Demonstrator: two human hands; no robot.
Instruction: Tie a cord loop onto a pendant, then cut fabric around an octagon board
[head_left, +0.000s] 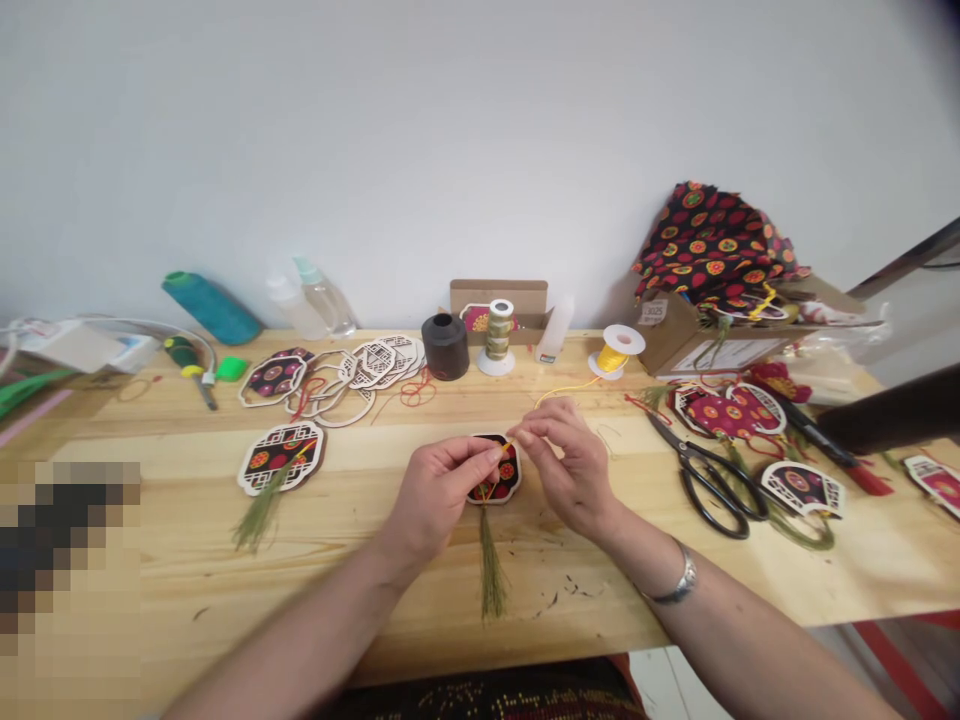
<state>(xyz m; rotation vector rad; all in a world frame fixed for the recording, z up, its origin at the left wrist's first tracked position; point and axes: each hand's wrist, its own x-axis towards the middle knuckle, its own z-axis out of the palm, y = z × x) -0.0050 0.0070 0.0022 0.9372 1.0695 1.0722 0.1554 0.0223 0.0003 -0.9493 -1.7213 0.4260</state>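
My left hand (442,487) and my right hand (566,465) meet over the middle of the table, each pinching yellow cord (506,447) between thumb and fingers. Under them lies an octagonal fabric ornament (508,482) with a pale wooden border, partly covered by my left hand. Its green tassel (490,570) hangs toward me across the wood. The cord seems to run from a white spool of yellow cord (615,355) behind my right hand. A similar ornament (281,458) with a lattice frame and green tassel lies off to the left.
Black-handled scissors (716,480) lie right of my right hand, among more ornaments (731,410). Along the wall stand a black thread cone (445,347), a metallic thread spool (497,335) and bottles (322,298). Wooden frames (386,362) are piled back left. A cardboard box (675,335) holds patterned fabric.
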